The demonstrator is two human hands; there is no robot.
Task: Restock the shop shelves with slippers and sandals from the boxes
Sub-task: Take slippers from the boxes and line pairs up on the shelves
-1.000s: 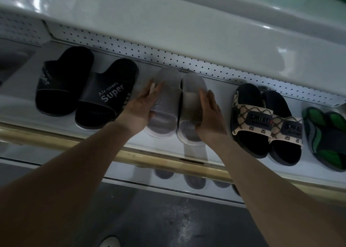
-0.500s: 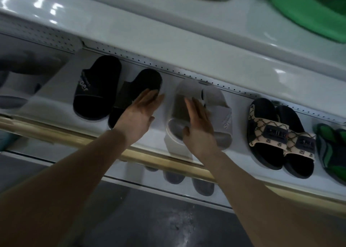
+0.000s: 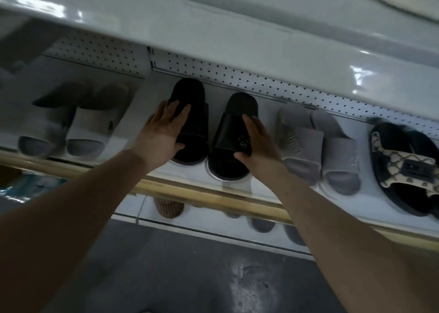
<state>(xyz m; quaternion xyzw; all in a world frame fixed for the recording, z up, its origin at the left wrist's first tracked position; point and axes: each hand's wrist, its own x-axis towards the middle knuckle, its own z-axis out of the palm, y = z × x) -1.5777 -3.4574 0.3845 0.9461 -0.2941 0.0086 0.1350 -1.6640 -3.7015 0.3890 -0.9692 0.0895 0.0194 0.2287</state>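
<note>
A pair of black slides stands on the white shelf [image 3: 237,184]. My left hand [image 3: 161,132] lies on the left black slide [image 3: 192,113], fingers stretched over its strap and thumb at its near side. On the right black slide [image 3: 235,132], which has white lettering, my right hand [image 3: 256,144] rests with straight fingers and the thumb against the strap's edge. To the right a grey pair [image 3: 318,146] sits side by side, free of both hands.
A patterned beige-and-black slide [image 3: 408,170] lies at the far right, a pale grey and cream pair [image 3: 76,125] at the left. A gold rail [image 3: 213,191] edges the shelf. More slippers show on the lower shelf [image 3: 168,208]. A shelf overhangs above.
Both hands left the grey pair and moved left onto the black pair. The camera view swung left, bringing the pale pair into sight.
</note>
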